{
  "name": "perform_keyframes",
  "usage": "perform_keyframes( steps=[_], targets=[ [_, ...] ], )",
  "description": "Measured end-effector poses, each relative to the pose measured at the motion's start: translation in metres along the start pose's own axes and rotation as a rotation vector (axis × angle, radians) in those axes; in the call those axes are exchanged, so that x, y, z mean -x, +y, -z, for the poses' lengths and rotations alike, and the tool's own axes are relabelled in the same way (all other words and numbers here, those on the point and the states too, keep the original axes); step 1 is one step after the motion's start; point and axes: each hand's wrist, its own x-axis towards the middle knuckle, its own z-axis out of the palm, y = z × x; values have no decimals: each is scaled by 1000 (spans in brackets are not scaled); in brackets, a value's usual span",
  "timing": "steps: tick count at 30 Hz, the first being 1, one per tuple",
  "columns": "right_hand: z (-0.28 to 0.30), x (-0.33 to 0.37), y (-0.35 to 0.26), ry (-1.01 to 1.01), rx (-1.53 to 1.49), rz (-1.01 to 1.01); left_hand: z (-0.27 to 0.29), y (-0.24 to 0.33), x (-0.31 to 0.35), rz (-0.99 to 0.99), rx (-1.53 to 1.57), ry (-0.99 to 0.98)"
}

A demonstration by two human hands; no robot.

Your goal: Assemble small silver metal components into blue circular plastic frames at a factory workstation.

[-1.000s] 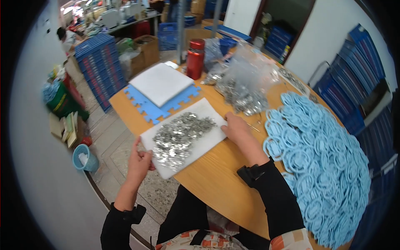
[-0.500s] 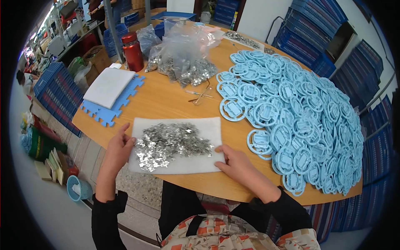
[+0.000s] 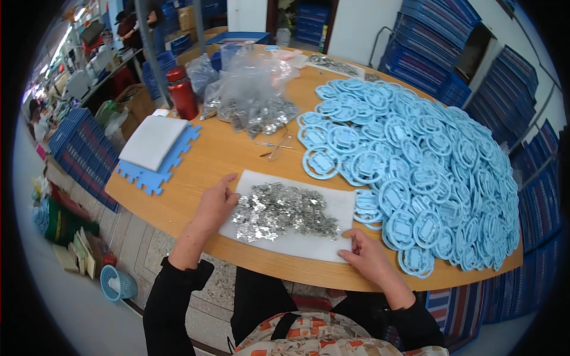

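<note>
Pad of white rectangular foam (image 3: 342, 204) w/ heap of tiny silver metal pcs (image 3: 285, 212), at front edge of light-brown wood table (image 3: 208, 159).
L hand (image 3: 212, 204) gripping L end, R hand (image 3: 369, 259) pinching R end, the 2 apart; pale-blue round plastic rings (image 3: 409, 166) piled just R.

ok so lower middle there's a sheet (image 3: 300, 244) by the table's (image 3: 208, 160) front edge with metal bits (image 3: 285, 210) on it, left hand (image 3: 215, 204) and right hand (image 3: 368, 254) at its 2 ends, plastic parts (image 3: 409, 172) heaped to the right, bags (image 3: 249, 95) behind at upper middle, and a pad (image 3: 153, 142) on a mat (image 3: 167, 167) over left.
</note>
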Motion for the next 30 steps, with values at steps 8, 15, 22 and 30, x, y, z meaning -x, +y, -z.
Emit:
perform_keyframes(
  steps=[8, 15, 22, 30],
  targets=[
    [35, 28, 25, 510, 515, 441, 10, -12, -12, -43, -24, -1],
    [71, 11, 66, 525, 833, 337, -45, 130, -15, -701, -283, 41],
    [87, 60, 63, 464, 769, 266, -178, 242, 2, -1058, -389, -362],
    [112, 39, 139, 591, 738, 193, -223, 257, -24, -977, -425, -413]
  ],
)
